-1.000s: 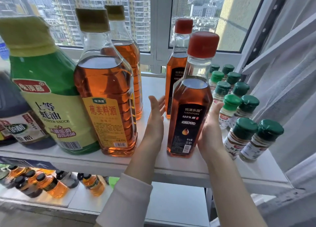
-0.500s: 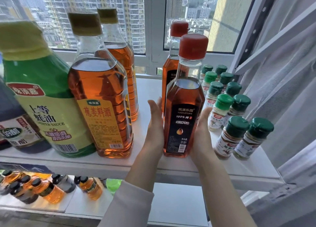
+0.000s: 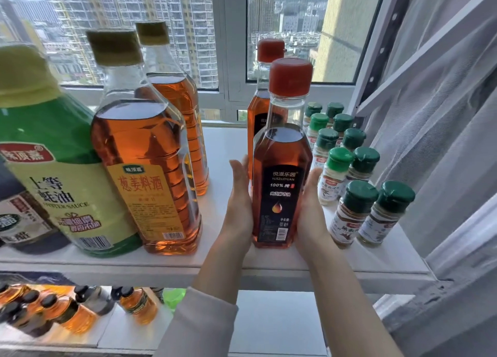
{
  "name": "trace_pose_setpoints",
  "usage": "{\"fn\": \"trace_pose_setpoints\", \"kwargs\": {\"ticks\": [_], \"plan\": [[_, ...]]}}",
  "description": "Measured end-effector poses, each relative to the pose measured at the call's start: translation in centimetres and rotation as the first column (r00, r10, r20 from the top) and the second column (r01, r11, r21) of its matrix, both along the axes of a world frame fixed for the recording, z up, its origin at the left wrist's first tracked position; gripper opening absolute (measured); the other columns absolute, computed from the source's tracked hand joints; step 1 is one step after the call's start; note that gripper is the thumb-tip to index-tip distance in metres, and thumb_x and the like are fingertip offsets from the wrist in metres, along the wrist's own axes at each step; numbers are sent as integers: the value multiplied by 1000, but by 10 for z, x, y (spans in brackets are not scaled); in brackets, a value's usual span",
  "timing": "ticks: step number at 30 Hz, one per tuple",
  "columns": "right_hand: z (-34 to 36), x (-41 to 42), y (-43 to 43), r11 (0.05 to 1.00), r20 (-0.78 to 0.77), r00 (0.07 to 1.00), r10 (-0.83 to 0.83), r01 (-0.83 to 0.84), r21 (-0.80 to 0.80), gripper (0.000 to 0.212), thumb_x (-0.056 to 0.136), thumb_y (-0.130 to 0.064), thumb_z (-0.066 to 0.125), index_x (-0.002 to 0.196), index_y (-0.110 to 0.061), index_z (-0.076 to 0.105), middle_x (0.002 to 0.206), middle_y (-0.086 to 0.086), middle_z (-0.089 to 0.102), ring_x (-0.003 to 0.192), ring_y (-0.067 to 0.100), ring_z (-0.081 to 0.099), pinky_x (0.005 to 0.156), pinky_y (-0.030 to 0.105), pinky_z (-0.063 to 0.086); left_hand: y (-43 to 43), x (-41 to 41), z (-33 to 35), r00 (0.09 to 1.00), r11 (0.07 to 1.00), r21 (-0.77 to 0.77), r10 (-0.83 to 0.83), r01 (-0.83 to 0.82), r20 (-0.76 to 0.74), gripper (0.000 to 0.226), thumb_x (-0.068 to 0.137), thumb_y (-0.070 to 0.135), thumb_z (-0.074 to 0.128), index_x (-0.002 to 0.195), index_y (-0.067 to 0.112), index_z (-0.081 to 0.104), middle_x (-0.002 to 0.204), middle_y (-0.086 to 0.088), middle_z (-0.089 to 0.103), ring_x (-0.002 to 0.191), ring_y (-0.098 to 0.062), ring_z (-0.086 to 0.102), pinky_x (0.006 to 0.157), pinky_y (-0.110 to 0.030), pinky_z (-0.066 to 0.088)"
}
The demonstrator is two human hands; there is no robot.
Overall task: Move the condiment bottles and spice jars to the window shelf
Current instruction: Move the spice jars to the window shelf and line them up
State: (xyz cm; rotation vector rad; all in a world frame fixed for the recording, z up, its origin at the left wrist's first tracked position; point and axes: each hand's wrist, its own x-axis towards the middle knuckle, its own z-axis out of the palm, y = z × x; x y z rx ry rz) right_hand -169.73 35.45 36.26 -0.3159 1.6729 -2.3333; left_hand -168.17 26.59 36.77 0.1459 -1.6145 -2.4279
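Observation:
A red-capped bottle of amber oil (image 3: 279, 184) with a black label stands upright near the front of the white window shelf (image 3: 269, 262). My left hand (image 3: 239, 208) presses flat on its left side and my right hand (image 3: 312, 211) on its right side, so both clasp it. A second red-capped bottle (image 3: 270, 51) stands right behind it. Several green-capped spice jars (image 3: 355, 211) stand in two rows just right of my right hand.
On the left of the shelf stand a green oyster sauce jug (image 3: 53, 168), two tall amber cooking-wine bottles (image 3: 145, 168), and a dark vinegar bottle (image 3: 21, 222). Small bottles (image 3: 67, 311) lie on a lower surface. A sheer curtain (image 3: 443, 141) hangs at the right.
My left hand, held apart from the bottle a second ago, has closed in against its left side. The right hand stays on its right side. The view has shifted slightly.

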Motion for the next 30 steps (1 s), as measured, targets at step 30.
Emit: {"fn": "trace_pose_setpoints", "kwargs": {"ticks": [30], "plan": [[-10, 30, 16, 989, -136, 986, -95, 110, 104, 71, 79, -60, 16, 128, -25, 53, 110, -13, 67, 105, -3, 61, 91, 16, 47, 22, 28, -16, 1000, 984, -175, -17, 12, -25, 85, 74, 76, 21, 137, 24, 44, 129, 1, 59, 115, -7, 57, 86, -10, 48]]}}
